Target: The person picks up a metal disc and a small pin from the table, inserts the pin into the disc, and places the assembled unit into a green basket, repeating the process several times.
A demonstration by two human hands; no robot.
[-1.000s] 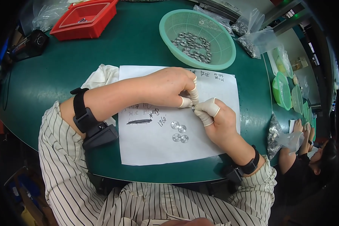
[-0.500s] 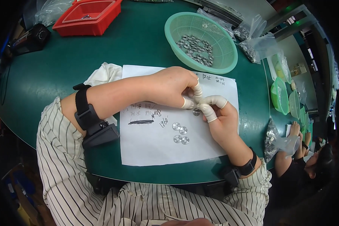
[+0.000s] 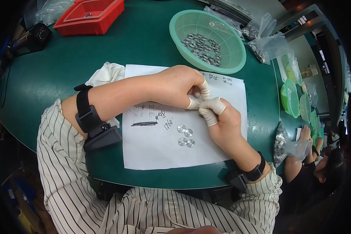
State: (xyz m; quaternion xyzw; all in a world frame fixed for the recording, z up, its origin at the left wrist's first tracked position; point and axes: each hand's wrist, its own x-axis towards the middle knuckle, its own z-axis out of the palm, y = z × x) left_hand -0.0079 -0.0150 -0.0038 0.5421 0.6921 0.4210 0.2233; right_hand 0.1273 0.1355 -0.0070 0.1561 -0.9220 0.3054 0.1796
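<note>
Above the white paper sheet (image 3: 148, 152), my left hand (image 3: 179, 85) and my right hand (image 3: 224, 121) meet at their fingertips. White finger cots cover the thumb and index finger of each. My right thumb and index finger are pinched on a small metal disc, hidden by the fingers now but glimpsed there a moment ago. The tips of my left thumb and finger close in against the same spot; what they grip is covered. Just below and left of the hands, several shiny round metal discs (image 3: 188, 133) lie on the paper, each with a central hole.
A green plastic basket (image 3: 232, 46) holding many metal discs (image 3: 202, 48) stands beyond the paper. At the far left sits a red tray (image 3: 101, 27). A white cloth (image 3: 107, 74) lies left of the sheet; parts bags (image 3: 280, 144) lie right, near another person's arm (image 3: 294, 167).
The metal disc that showed below my right fingertips is out of sight. My right hand has shifted slightly left and up, its fingers still meeting the left ones.
</note>
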